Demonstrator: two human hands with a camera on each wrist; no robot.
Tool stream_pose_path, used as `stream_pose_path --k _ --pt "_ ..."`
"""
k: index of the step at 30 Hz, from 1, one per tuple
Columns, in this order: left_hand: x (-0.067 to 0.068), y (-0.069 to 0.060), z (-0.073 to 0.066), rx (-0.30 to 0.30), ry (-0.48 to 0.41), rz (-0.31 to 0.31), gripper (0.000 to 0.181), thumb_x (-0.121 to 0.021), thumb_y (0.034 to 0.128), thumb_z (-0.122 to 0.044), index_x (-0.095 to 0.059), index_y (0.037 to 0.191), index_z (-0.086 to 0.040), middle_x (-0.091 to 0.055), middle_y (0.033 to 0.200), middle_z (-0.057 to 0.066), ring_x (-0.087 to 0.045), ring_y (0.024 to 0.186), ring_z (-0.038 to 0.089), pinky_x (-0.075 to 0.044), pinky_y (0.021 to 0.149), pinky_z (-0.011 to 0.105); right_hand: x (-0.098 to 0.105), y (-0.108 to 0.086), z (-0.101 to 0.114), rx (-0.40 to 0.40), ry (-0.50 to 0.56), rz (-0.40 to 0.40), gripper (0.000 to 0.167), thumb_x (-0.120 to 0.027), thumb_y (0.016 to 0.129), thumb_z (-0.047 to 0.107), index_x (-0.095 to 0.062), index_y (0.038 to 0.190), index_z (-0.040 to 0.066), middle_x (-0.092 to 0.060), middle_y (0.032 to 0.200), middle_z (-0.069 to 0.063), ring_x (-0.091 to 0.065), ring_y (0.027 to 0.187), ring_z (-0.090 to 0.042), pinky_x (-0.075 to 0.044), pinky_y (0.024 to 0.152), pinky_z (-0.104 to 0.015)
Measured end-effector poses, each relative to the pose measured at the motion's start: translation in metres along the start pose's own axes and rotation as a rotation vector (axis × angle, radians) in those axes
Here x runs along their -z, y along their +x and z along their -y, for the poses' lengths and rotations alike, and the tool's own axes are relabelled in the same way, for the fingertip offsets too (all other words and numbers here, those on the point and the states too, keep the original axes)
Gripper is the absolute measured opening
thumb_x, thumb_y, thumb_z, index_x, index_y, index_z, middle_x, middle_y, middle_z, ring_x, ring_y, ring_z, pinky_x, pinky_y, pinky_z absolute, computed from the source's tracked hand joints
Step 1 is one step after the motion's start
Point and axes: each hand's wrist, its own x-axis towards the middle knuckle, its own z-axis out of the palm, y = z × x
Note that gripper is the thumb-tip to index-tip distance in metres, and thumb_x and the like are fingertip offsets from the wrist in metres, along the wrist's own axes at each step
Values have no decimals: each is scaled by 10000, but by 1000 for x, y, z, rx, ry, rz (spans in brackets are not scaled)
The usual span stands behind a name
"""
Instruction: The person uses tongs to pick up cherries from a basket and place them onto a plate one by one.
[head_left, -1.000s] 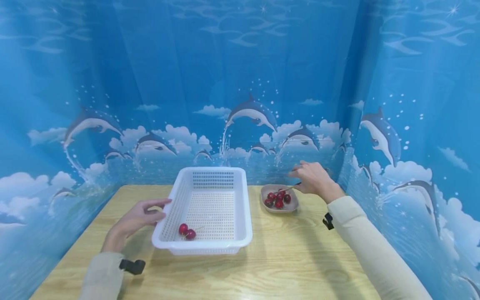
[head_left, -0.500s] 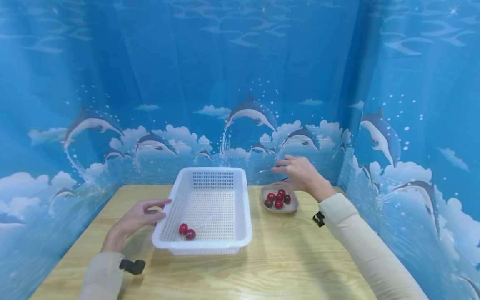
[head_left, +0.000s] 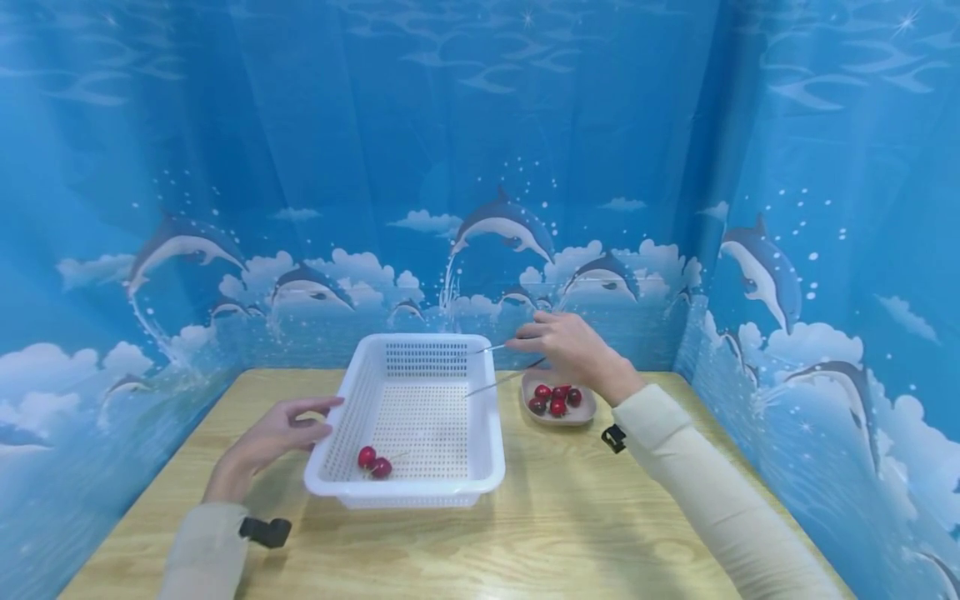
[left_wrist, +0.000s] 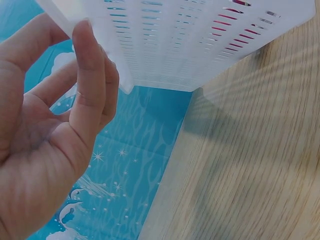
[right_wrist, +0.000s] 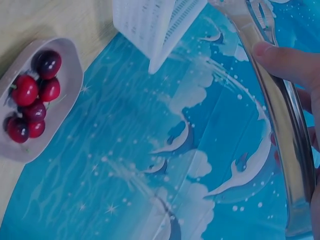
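Observation:
At the left, my left hand (head_left: 279, 433) holds the near-left rim of a white plastic basket (head_left: 491, 417), its fingertips on the edge; the left wrist view shows the fingers (left_wrist: 90, 75) bent at the rim. Two red cherries (head_left: 375, 463) lie in the basket's near-left corner. My right hand (head_left: 573, 350) grips a pair of metal tongs (right_wrist: 280, 120). Their two arms stand apart with the tips over the basket's right side, and I see nothing between them. Below the right hand is a small beige bowl (head_left: 566, 422) of several dark red cherries (right_wrist: 34, 112).
Everything stands on a light wood-grain table (head_left: 592, 525). A blue curtain (head_left: 420, 167) printed with dolphins rises close behind the basket and bowl and along both sides. Black straps (head_left: 265, 532) sit at both wrists.
My right hand has moved left with the tongs, from over the bowl to the basket's right side. The tongs' arms have come into fuller view. Left hand and basket stayed put.

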Motion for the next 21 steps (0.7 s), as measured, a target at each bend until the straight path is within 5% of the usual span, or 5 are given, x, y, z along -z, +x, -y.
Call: stream_pose_path --k 21 --pt "-1 -1 -1 -8 -8 5 590 -660 1007 -183 -453 1523 16 -531 1366 333 -738 1036 101 -643 868 354 -8 34 31 26 37 46 474 -888 804 332 -759 1247 224 -781 1171 25 -630 914 -153 -556 697 -246"
